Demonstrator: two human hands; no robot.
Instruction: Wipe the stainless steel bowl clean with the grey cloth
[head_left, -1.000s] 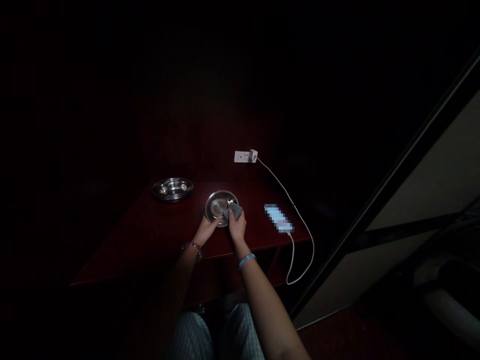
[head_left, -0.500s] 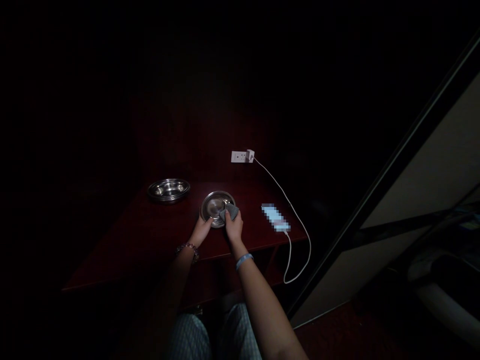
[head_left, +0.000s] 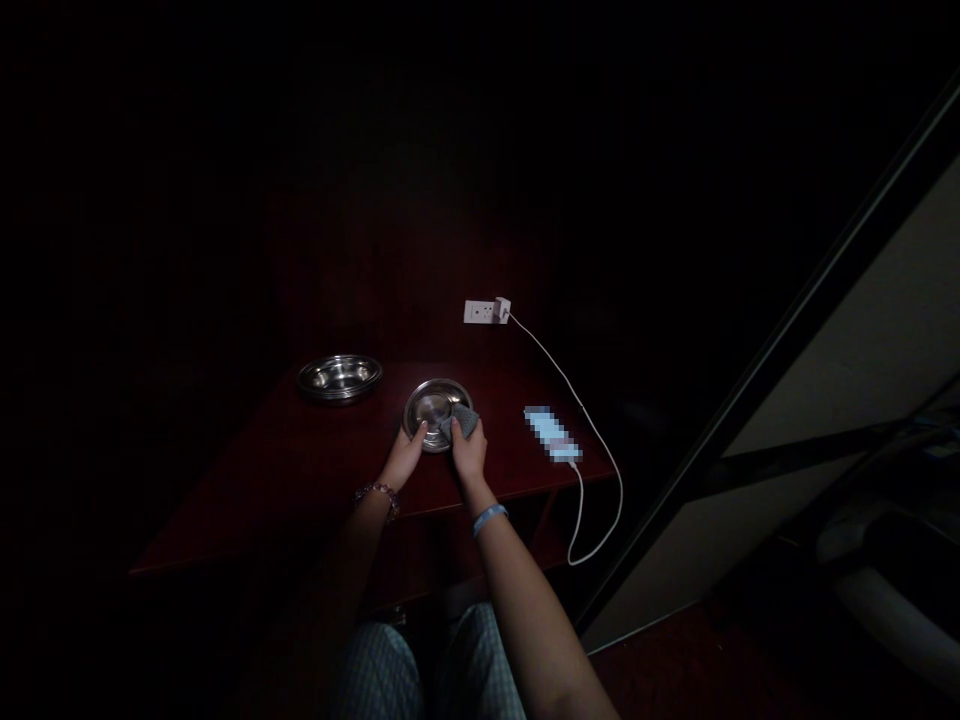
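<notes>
A round, shiny steel plate (head_left: 430, 410) with a raised rim is tilted up over the dark red table. My left hand (head_left: 406, 453) grips its lower left rim, thumb over the inside edge and the other fingers hidden beneath. In my right hand (head_left: 470, 452) is a grey cloth (head_left: 463, 421), pinched at the plate's right rim with part of it lying on the inner surface. Further left stands a small stack of steel plates (head_left: 340, 377), apart from both hands.
On the table (head_left: 300, 470), right of my hands, lies a phone (head_left: 552, 434) with a blurred screen. Its white cable (head_left: 620, 480) loops past the table edge up to a charger (head_left: 502, 309) in the wall socket (head_left: 477, 312). A pale panel (head_left: 697, 550) slants at right.
Both hands and the plate keep nearly the same place. The cloth has shifted slightly at the plate's right side, and the whole view has moved a little.
</notes>
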